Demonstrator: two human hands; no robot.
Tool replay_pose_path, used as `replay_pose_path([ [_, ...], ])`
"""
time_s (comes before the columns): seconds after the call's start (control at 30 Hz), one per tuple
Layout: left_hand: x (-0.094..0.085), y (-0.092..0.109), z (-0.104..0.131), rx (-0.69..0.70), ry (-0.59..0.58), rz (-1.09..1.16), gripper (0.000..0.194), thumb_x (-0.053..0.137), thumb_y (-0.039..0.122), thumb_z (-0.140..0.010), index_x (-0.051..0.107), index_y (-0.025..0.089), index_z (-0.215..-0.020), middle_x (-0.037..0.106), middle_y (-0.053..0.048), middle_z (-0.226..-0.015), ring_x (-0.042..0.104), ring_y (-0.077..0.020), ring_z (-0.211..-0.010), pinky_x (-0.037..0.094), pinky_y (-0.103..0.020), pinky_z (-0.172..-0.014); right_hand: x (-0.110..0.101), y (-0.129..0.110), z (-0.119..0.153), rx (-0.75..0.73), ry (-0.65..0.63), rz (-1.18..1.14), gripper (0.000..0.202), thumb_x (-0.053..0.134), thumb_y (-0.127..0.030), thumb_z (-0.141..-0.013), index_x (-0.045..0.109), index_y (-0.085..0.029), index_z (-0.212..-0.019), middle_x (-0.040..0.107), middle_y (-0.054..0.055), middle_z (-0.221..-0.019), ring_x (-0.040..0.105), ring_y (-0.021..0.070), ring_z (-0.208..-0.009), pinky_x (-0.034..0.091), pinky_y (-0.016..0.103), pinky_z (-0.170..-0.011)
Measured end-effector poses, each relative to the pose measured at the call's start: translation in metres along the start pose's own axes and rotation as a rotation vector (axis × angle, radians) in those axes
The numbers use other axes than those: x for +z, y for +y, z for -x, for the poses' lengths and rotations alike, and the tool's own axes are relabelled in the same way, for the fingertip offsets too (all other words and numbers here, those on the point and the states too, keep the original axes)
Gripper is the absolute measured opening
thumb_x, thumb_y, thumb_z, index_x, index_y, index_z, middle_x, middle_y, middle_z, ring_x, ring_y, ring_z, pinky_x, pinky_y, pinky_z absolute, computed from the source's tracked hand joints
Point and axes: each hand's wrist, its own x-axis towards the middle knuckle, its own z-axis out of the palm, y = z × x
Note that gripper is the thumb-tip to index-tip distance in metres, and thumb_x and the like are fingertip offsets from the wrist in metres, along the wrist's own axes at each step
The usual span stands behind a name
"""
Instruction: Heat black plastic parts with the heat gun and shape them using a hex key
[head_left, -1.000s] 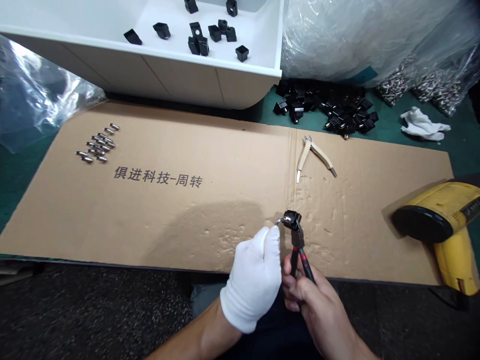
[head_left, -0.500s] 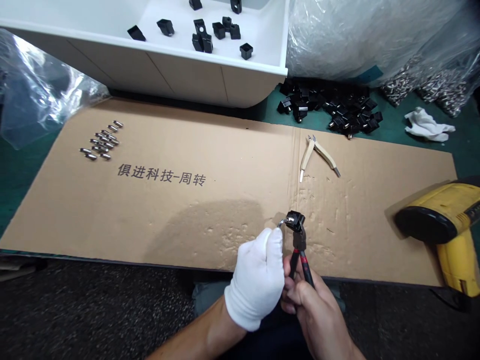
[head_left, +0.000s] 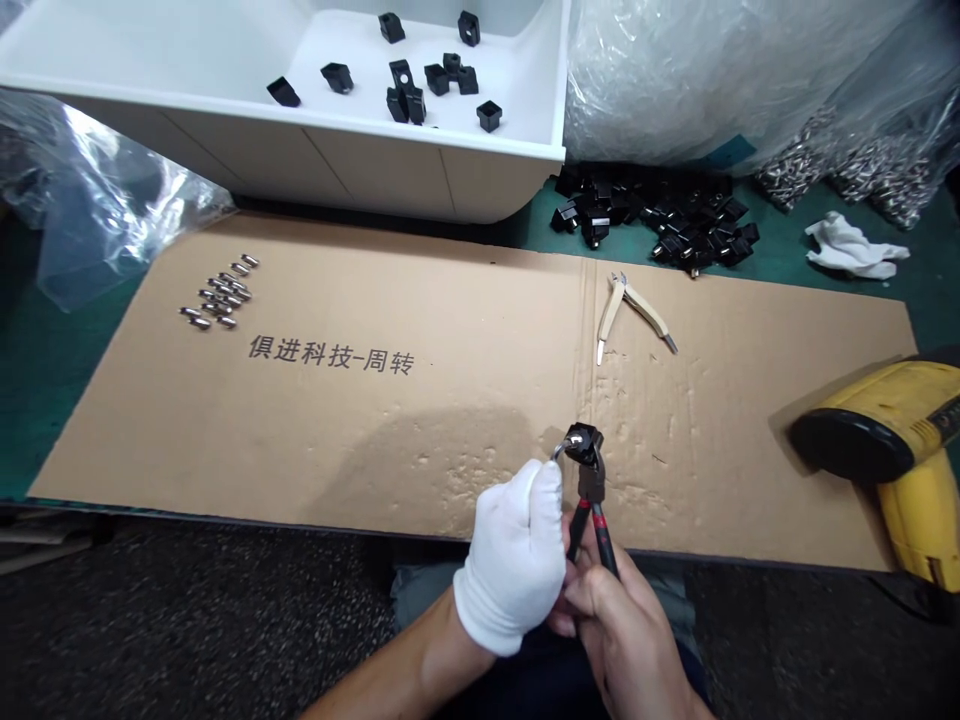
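Observation:
My left hand [head_left: 514, 560], in a white glove, is closed around a thin bent metal key [head_left: 559, 449] whose tip meets a small black plastic block [head_left: 584, 440]. My bare right hand [head_left: 619, 620] grips red-and-black pliers [head_left: 592, 505], whose jaws clamp the black block just above the cardboard sheet [head_left: 420, 400]. Both hands sit close together at the sheet's near edge.
Several silver metal pins [head_left: 217, 293] lie at the sheet's left. Tan-handled cutters [head_left: 626, 310] lie at mid right, a yellow power tool [head_left: 892, 450] at far right. A pile of black blocks [head_left: 660, 220], a white tub [head_left: 480, 170] holding more, plastic bags and a white rag [head_left: 851, 248] line the back.
The hands and pliers have stayed almost in place, with the block tilting slightly; the view has shifted a little.

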Motion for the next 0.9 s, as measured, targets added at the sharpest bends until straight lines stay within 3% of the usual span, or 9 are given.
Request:
replay_pose_path([
  [0.13,0.000,-0.003,0.002,-0.022,-0.012,0.025,0.045,0.033,0.027,-0.107,0.043,0.024,-0.064,0.050,0.004,-0.052,0.046,-0.0104,-0.045,0.035,-0.026,-0.052,-0.006,-0.003,0.000,0.017,-0.028,0.032,0.020,0.071,-0.033,-0.082,0.060,-0.021,-0.094,0.050,0.000,-0.078,0.038,0.0143,-0.069,0.034,0.025,-0.059],
  [0.3,0.001,-0.004,0.003,0.000,0.052,0.003,0.044,0.034,0.028,-0.106,0.040,0.024,-0.063,0.050,0.003,-0.053,0.046,-0.0107,-0.045,0.034,-0.027,-0.051,-0.006,-0.004,0.000,0.022,-0.018,0.087,0.028,0.073,-0.041,-0.083,0.058,-0.021,-0.095,0.050,0.000,-0.080,0.039,0.0141,-0.070,0.035,0.026,-0.061],
  [0.57,0.001,-0.006,0.005,0.065,-0.010,0.007,0.046,0.034,0.023,-0.107,0.045,0.023,-0.062,0.053,0.003,-0.054,0.047,-0.0100,-0.047,0.036,-0.026,-0.054,0.001,-0.013,0.007,0.093,-0.053,-0.129,0.026,0.075,-0.029,-0.069,0.061,-0.019,-0.089,0.047,-0.002,-0.074,0.034,0.0105,-0.063,0.025,0.024,-0.056],
  [0.9,-0.002,-0.008,0.006,0.169,0.016,-0.100,0.040,0.036,0.022,-0.104,0.040,0.023,-0.064,0.044,0.004,-0.055,0.040,-0.0105,-0.046,0.030,-0.027,-0.051,-0.004,-0.020,0.015,0.132,-0.155,-0.197,0.022,0.067,-0.023,-0.070,0.059,-0.019,-0.090,0.047,-0.002,-0.075,0.028,0.0103,-0.062,0.021,0.027,-0.058],
])
